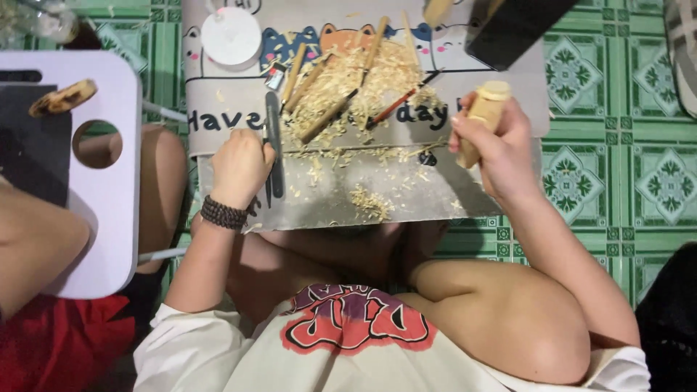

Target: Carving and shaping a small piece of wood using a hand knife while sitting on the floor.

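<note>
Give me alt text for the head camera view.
A person's right hand holds a pale carved wooden piece while the left hand rests on slim dark tools on a grey board strewn with wood shavings.

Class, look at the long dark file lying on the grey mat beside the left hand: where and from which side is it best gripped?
Probably by the near end of the dark file, coming from the left hand side. It lies lengthwise pointing away from the person, its far part close to the wood shavings and carving tools, while the near end is bare.
</note>
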